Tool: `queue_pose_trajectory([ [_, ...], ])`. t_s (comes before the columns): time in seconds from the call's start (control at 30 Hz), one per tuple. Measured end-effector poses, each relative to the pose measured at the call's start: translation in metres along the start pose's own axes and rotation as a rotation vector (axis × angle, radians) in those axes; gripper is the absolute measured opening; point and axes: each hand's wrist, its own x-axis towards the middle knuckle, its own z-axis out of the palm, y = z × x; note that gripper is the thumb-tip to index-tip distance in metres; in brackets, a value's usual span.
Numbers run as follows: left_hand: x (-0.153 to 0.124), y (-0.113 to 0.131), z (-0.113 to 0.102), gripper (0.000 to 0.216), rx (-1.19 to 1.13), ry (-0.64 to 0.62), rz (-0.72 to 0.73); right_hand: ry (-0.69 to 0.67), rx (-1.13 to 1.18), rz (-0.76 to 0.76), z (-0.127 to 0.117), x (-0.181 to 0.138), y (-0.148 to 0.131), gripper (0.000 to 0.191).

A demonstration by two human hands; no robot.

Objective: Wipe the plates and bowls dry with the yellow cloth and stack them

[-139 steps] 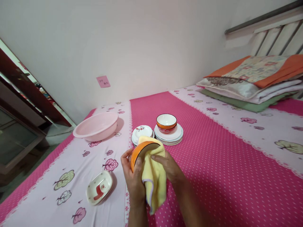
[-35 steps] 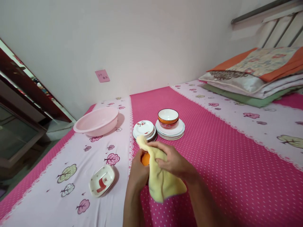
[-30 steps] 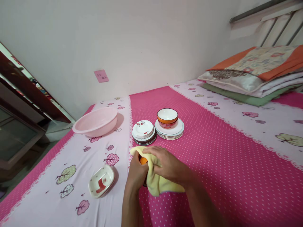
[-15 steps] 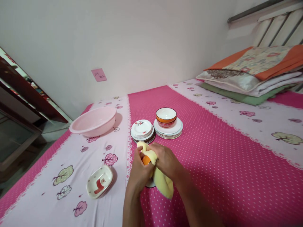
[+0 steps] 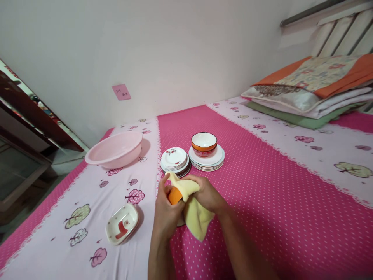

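My left hand [image 5: 167, 212] is closed around an orange bowl [image 5: 175, 195], of which only a patch of the outside shows between my fingers. A pale yellow cloth [image 5: 198, 217] is draped over the bowl's right side, gripped by my right hand [image 5: 205, 194], and its loose end hangs down. Just beyond my hands stands a stack of small white plates with red flowers [image 5: 174, 157] on larger dark-rimmed plates. Right of it, an orange bowl with a white inside [image 5: 204, 140] rests in another bowl on a stack of white plates [image 5: 208, 165].
A squarish dish with a red figure [image 5: 122, 224] lies on the left. Farther back is a pink basin [image 5: 116, 149]. Folded bedding and pillows [image 5: 311, 95] are piled at the right. Everything stands on a pink patterned bedspread [image 5: 262, 202]; a white wall [image 5: 186, 50] rises behind.
My hands have turned the bowl and shifted slightly left. The cloth has moved over the bowl, and its hanging end has spread wider. The stacks and basin stay in place.
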Motion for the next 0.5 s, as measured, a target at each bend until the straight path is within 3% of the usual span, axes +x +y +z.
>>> queue_pose_trajectory([
  [0.23, 0.001, -0.006, -0.007, 0.085, -0.164, 0.059, 0.147, 0.021, 0.561, 0.05, 0.012, 0.006, 0.01, 0.039],
  [0.4, -0.004, -0.007, 0.009, 0.072, -0.117, 0.222, 0.328, 0.121, 0.907, 0.193, 0.042, 0.014, 0.03, 0.039],
  [0.5, -0.008, -0.008, 0.021, 0.07, -0.044, 0.284, 0.474, 0.064, 0.957, 0.198, 0.058, 0.014, 0.036, 0.031],
])
